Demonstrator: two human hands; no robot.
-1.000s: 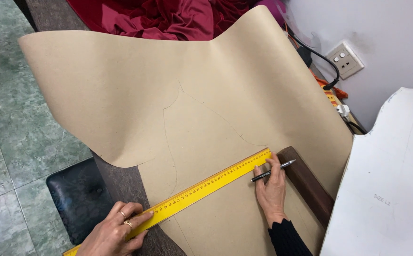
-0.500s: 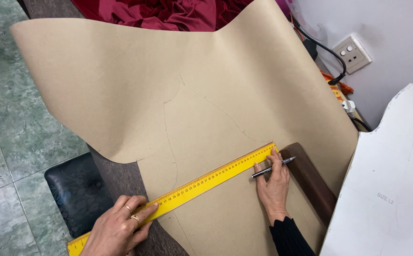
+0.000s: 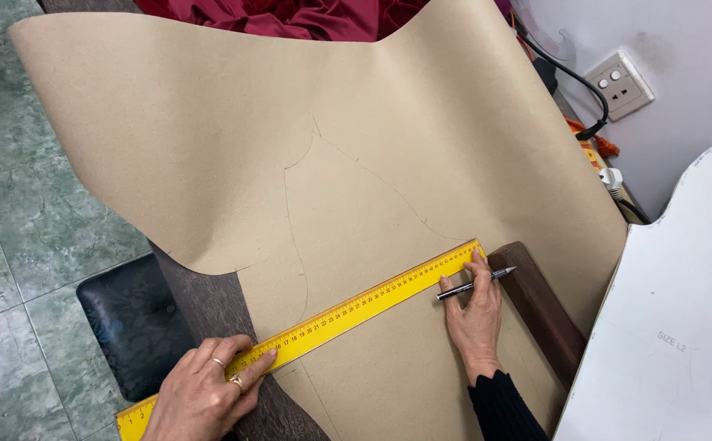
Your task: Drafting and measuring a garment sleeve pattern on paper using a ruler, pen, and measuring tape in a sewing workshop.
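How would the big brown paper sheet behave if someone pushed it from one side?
The brown paper sheet probably bends and slides rather than moving stiffly: its far part already curves upward. It looks light, so it may shift easily. The yellow ruler, pressed by the left hand and right hand, likely helps keep it in place.

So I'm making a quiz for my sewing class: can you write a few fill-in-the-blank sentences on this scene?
1. The left hand presses down a long ____ ruler.
2. The right hand holds a ____ against the ruler's edge.
3. The ruler lies across a sheet of ____ paper marked with curved lines.

Missing words: yellow; pen; brown
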